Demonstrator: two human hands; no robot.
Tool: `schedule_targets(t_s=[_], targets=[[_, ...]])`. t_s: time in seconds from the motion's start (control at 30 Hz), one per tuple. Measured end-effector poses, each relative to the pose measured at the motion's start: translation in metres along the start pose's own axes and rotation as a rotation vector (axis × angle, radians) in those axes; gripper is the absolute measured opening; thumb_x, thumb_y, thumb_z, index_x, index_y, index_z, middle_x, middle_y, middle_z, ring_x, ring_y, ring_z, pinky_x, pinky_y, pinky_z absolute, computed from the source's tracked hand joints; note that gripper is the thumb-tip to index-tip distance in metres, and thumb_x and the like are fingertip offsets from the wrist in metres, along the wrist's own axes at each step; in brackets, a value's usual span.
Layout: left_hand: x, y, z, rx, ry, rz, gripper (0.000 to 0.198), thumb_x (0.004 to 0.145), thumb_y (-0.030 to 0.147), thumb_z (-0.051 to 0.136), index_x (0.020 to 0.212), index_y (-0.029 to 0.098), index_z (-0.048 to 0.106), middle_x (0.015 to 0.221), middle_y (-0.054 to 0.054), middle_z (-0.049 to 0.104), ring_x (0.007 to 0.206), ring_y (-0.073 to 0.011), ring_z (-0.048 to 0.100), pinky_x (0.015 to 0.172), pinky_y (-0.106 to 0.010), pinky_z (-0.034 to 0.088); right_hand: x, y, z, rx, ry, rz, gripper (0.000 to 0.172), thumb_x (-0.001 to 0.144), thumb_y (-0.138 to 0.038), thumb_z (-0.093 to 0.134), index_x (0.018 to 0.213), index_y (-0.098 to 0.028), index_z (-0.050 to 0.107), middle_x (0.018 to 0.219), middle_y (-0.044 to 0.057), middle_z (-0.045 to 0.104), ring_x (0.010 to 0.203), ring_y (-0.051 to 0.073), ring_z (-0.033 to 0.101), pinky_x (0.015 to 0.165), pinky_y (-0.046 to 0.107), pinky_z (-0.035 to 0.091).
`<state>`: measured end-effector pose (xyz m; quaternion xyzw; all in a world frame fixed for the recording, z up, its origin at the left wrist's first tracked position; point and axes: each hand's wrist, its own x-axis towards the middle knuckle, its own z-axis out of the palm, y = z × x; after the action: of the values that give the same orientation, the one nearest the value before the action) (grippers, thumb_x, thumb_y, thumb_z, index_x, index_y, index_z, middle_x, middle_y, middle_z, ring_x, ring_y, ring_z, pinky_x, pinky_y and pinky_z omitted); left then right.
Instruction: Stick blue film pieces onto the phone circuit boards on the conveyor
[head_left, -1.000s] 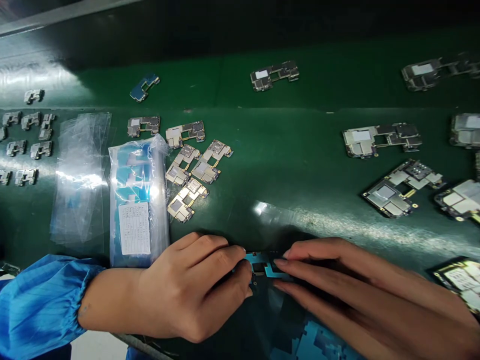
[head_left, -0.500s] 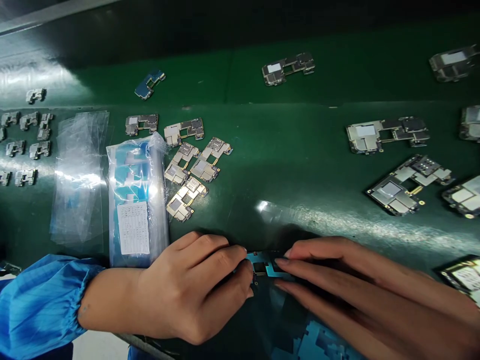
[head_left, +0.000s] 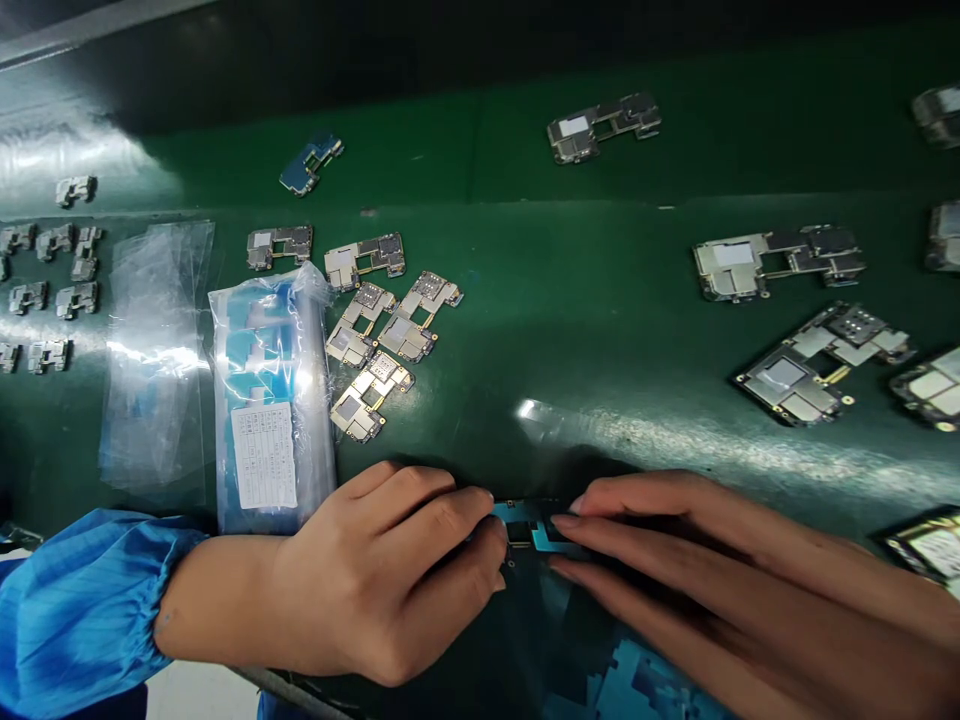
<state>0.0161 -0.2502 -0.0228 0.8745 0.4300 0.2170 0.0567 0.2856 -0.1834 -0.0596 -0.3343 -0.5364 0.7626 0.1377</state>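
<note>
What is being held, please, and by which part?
The left hand pinches a blue-faced board by its left end; the right hand touches its right end.

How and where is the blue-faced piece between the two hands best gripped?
Probably by the ends of the blue-faced piece, left hand from the left, right hand from the right. It runs lengthwise between them, and a dark gap interrupts its middle, so the ends likely offer firmer edges.

On a glossy green tabletop (head_left: 555, 300), a clear plastic bag (head_left: 319, 420) bearing 1 white rectangular paper label (head_left: 264, 455) lies beside flat transparent plastic sleeves (head_left: 157, 360). Right of the bag cluster 4 silver-grey, notched circuit boards (head_left: 401, 340); 1 blue, notched circuit board (head_left: 304, 170) lies farther back.
</note>
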Motion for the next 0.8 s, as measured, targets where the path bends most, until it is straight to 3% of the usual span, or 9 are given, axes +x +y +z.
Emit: schedule_targets(t_s=[0.3, 0.57, 0.7, 0.8], targets=[[0.0002, -0.0003, -0.0013, -0.021, -0.007, -0.014, 0.012, 0.091, 0.017, 0.075, 0.097, 0.007, 0.076, 0.094, -0.014, 0.079, 0.080, -0.0247, 0.074, 0.065, -0.035, 0.066, 0.0014, 0.0019, 0.0008, -0.037, 0.025, -0.029, 0.024, 0.100, -0.039, 0.065, 0.123, -0.036, 0.074, 0.123, 0.001, 0.076, 0.107, 0.026, 0.078, 0.089, 0.027, 0.068], [-0.0006, 0.0002, 0.0003, -0.036, -0.010, -0.009, 0.013, 0.090, 0.016, 0.076, 0.097, 0.005, 0.076, 0.095, -0.015, 0.079, 0.081, -0.0259, 0.074, 0.066, -0.036, 0.066, 0.0019, -0.0002, -0.0003, -0.041, -0.014, -0.032, 0.027, 0.101, -0.035, 0.064, 0.127, -0.036, 0.070, 0.127, 0.002, 0.076, 0.113, 0.029, 0.076, 0.091, 0.033, 0.068], [-0.0007, 0.0016, 0.0006, -0.030, -0.003, -0.011, 0.013, 0.089, 0.016, 0.076, 0.096, 0.005, 0.077, 0.095, -0.016, 0.080, 0.080, -0.0269, 0.074, 0.064, -0.038, 0.065, 0.0006, -0.0015, 0.0042, -0.081, 0.025, -0.018, 0.024, 0.099, -0.041, 0.067, 0.122, -0.035, 0.071, 0.126, 0.002, 0.075, 0.108, 0.027, 0.077, 0.093, 0.030, 0.067], [-0.0001, 0.0017, 0.0001, -0.033, -0.011, -0.013, 0.012, 0.088, 0.015, 0.077, 0.095, 0.005, 0.076, 0.095, -0.017, 0.079, 0.078, -0.0281, 0.074, 0.060, -0.038, 0.063, 0.0032, -0.0041, 0.0063, -0.217, 0.053, -0.098, 0.023, 0.101, -0.043, 0.063, 0.119, -0.035, 0.074, 0.124, 0.002, 0.075, 0.102, 0.025, 0.079, 0.092, 0.033, 0.068]])
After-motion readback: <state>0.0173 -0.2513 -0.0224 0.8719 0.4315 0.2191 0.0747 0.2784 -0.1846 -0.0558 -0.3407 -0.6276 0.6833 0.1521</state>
